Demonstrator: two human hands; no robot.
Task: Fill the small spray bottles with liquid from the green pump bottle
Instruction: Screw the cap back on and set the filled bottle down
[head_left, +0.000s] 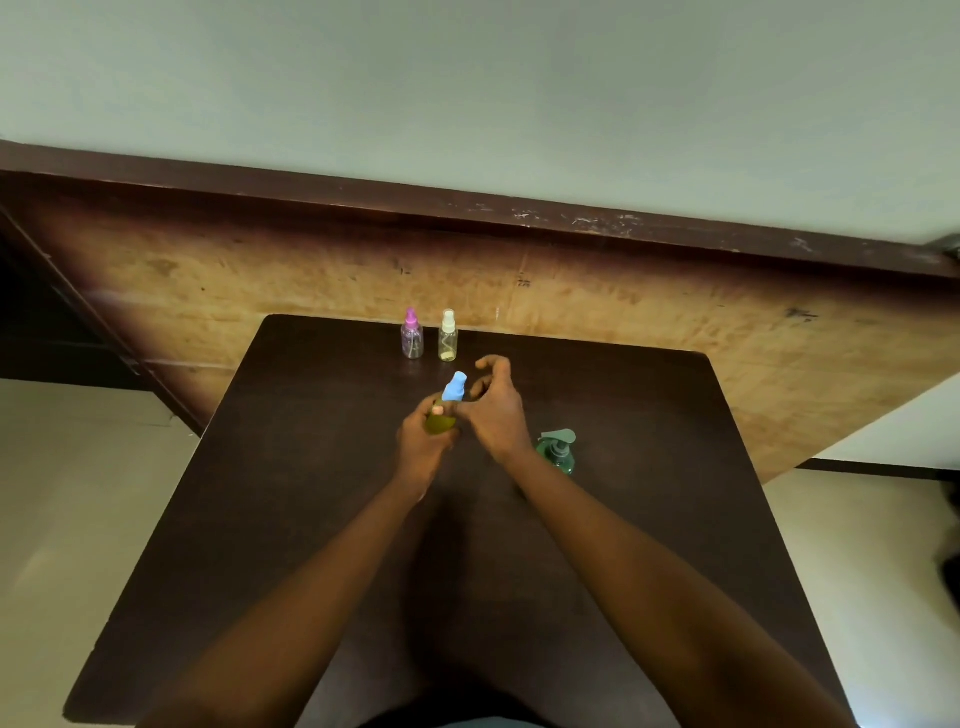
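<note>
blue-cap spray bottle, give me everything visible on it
The blue-capped spray bottle is small, seemingly clear plastic, its body showing yellow-green liquid. The light blue spray top is on, and the bottle tilts toward the right. The left hand grips the body over the dark table; the right hand curls beside the cap, contact unclear.

Pump bottle (557, 451) on table (649, 415); two spray bottles (412, 340) (448, 338) behind, to its left

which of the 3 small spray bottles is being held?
The blue-capped bottle, gripped in the left hand mid-table. The pink-capped bottle and white-capped bottle stand untouched at the far edge of the table.
</note>
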